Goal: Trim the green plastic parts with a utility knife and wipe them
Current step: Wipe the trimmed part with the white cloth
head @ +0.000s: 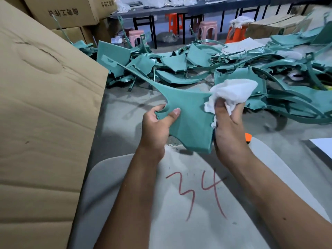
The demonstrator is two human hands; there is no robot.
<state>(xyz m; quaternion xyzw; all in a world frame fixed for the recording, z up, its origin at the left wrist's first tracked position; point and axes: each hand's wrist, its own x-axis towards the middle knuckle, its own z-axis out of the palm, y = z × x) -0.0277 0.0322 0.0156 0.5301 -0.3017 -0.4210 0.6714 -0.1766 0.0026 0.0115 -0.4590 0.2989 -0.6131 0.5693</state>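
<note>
A green plastic part point(190, 112), flat with a long thin arm reaching up and left, is held over the white board. My left hand point(158, 126) grips its left edge, thumb on top. My right hand point(228, 130) is closed on a crumpled white cloth point(233, 94) and presses it against the part's right edge. A small orange object point(248, 137), possibly the utility knife, peeks out behind my right wrist; most of it is hidden.
A large pile of green plastic parts point(197, 65) covers the floor ahead and to the right. A tall cardboard sheet point(45, 114) stands at my left, with stacked boxes point(68, 11) behind. A white board marked "34" point(197, 203) lies under my arms. Stools and a long table stand at the back.
</note>
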